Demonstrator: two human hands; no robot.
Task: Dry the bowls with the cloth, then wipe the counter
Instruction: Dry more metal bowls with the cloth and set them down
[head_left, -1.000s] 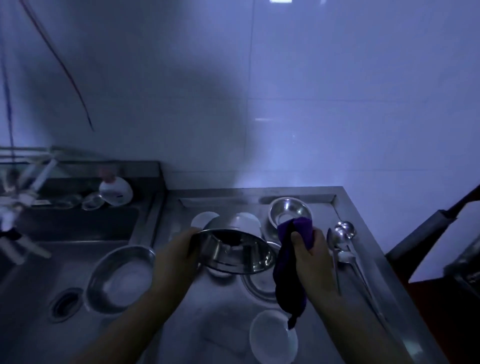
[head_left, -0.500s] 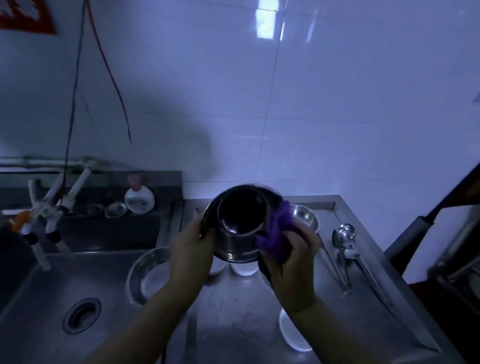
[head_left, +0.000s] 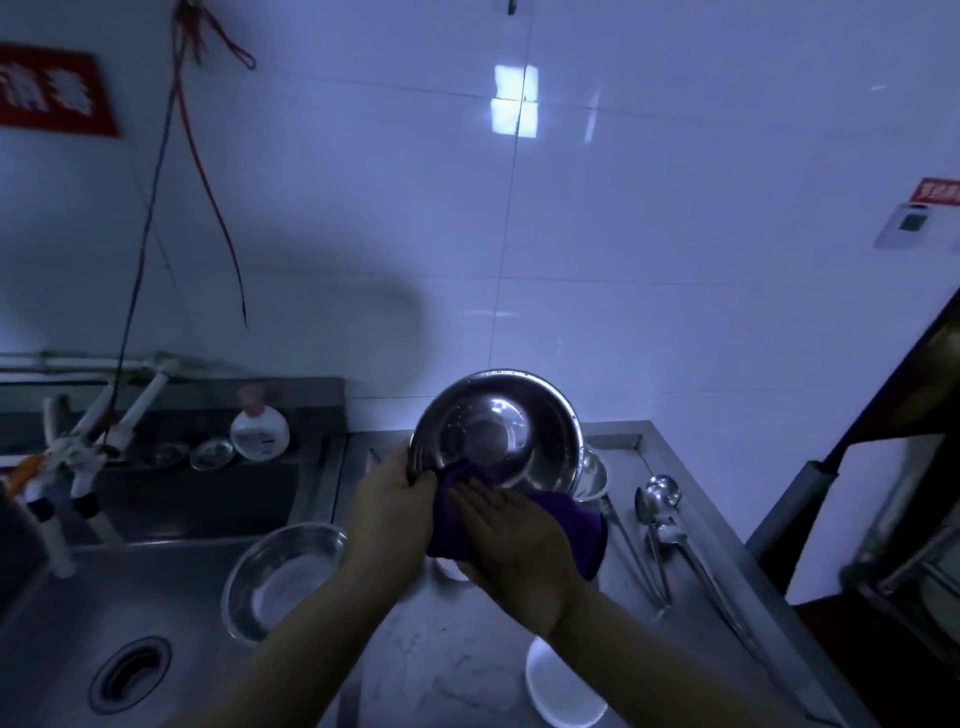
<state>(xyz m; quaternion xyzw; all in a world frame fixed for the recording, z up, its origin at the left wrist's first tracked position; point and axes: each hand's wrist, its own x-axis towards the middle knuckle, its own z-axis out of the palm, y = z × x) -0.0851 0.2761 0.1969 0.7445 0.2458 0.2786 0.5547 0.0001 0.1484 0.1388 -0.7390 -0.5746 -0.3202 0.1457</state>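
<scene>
I hold a steel bowl (head_left: 496, 428) up in front of the wall, its wet inside tilted toward me. My left hand (head_left: 392, 512) grips its lower left rim, thumb over the edge. My right hand (head_left: 511, 540) lies with straight fingers on a purple cloth (head_left: 571, 525), pressing it against the bowl's lower rim; part of the cloth reaches inside the bowl. Another steel bowl (head_left: 280, 577) rests at the edge between sink and counter (head_left: 447, 670). A small steel bowl (head_left: 592, 475) peeks out behind the held one.
A white dish (head_left: 561, 691) lies on the counter near me. Ladles and spoons (head_left: 660, 514) lie along the counter's right side. The sink (head_left: 78, 613) with its drain (head_left: 130, 673) is at left, a soap bottle (head_left: 260, 431) and taps behind it.
The bowl has risen and tipped so its inside faces me. My right hand moved from the bowl's right side to its lower rim, flattening onto the cloth.
</scene>
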